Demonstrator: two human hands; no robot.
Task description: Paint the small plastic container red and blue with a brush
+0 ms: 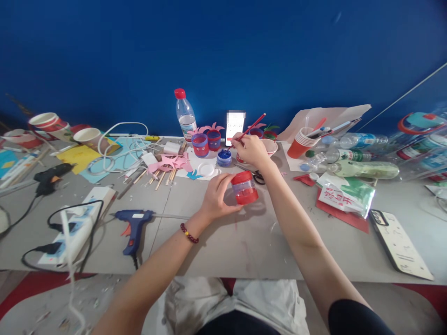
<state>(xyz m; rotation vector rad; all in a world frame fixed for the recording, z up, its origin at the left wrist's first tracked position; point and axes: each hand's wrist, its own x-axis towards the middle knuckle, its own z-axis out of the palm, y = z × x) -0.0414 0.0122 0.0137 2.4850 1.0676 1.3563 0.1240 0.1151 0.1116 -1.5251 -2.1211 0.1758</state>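
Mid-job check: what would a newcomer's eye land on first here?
Probably the clear jar with red bands, held in the left hand near the middle. Just beyond it, the right hand holds a brush near an open pot of blue paint. Then the blue glue gun on the table at left, and the large blue wall behind.

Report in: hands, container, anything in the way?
Left hand grips red-and-clear container. Right hand holds brush, angled toward blue paint pot. Scissors near container.

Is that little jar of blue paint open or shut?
Open. The top of the jar is uncovered, showing blue paint inside; a white disc lies nearby.
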